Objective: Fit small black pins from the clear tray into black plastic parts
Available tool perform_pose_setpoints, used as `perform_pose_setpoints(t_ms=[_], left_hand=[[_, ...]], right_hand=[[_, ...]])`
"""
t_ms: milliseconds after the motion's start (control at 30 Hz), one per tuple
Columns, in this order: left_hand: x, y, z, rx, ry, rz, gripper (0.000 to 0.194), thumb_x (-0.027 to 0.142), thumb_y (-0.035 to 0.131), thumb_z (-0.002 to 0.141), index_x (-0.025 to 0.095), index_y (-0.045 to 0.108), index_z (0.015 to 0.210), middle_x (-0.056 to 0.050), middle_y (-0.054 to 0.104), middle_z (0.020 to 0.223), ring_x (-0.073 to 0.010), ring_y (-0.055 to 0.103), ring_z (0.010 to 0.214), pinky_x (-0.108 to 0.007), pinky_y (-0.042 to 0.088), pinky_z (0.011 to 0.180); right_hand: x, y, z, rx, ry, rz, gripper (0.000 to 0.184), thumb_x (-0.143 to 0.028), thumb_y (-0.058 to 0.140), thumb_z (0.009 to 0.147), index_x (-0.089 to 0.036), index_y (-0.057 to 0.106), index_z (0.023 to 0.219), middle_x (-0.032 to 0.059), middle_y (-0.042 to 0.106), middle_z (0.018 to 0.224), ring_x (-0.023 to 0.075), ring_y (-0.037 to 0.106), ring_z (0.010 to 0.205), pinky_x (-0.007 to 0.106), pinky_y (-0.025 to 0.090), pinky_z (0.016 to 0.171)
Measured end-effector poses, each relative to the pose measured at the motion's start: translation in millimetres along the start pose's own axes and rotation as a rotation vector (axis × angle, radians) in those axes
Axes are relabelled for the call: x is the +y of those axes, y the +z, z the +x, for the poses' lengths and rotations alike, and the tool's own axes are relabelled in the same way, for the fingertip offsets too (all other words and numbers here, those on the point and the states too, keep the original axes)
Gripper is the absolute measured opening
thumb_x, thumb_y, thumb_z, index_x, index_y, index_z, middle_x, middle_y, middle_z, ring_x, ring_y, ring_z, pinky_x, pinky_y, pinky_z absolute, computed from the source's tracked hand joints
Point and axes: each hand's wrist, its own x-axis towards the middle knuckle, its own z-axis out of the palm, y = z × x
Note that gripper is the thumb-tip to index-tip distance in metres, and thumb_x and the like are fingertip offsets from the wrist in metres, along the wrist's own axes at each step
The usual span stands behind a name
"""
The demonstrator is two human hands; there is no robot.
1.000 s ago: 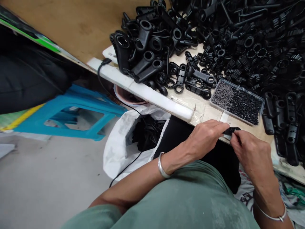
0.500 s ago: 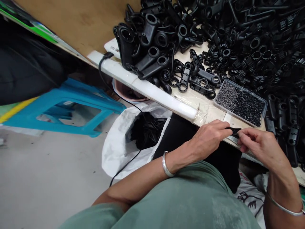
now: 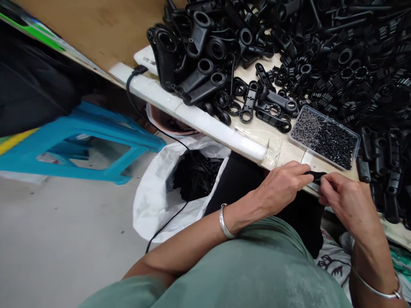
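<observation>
My left hand (image 3: 282, 186) and my right hand (image 3: 342, 201) meet at the table's near edge. Both pinch one small flat black plastic part (image 3: 316, 175) between their fingertips, the left from the left end, the right from the right end. Most of the part is hidden by the fingers. Just beyond it sits a clear shallow box (image 3: 324, 137) filled with tiny black screws. Each wrist wears a silver bangle.
A big heap of black plastic arms and rings (image 3: 289, 51) covers the wooden table (image 3: 276, 147). Under the edge, a white sack (image 3: 167, 188) holds black parts, with a black cable (image 3: 160, 137) across it. A blue stool (image 3: 90, 145) stands left on the grey floor.
My right hand drew out to the right, then came back close to the left hand. The camera view shifted slightly. The black part stays pinched between both hands.
</observation>
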Motion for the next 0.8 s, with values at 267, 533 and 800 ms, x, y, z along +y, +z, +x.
perform_pose_setpoints(t_ms=[267,533,800], left_hand=[[1,2.9,-1,0.066,0.009,0.0,0.022,0.011,0.047,0.099,0.012,0.069,0.097,-0.011,0.07,0.112,-0.0188,0.065,0.097,-0.031,0.057,0.087],[-1,2.3,-3,0.142,0.052,0.007,0.032,0.009,0.039,0.101,0.011,0.069,0.091,-0.012,0.07,0.109,-0.0184,0.065,0.094,-0.03,0.057,0.085],[-5,9.7,-5,0.294,0.09,0.031,0.031,0.005,0.041,0.098,0.014,0.069,0.088,-0.008,0.071,0.102,-0.0149,0.064,0.086,-0.026,0.058,0.078]], right_hand=[[2,3,-3,0.038,-0.083,-0.127,0.027,-0.031,0.043,0.09,-0.023,0.05,0.065,-0.0006,0.059,0.043,0.0154,0.057,0.039,0.026,0.033,0.047],[-9,15,-4,0.049,-0.095,-0.56,0.02,-0.02,0.044,0.091,-0.019,0.056,0.074,0.0063,0.059,0.051,0.021,0.058,0.045,0.03,0.028,0.047],[19,15,-9,0.028,0.269,0.55,0.033,-0.05,0.065,0.083,-0.017,0.066,0.081,0.0022,0.068,0.062,0.0134,0.063,0.047,0.024,0.052,0.049]])
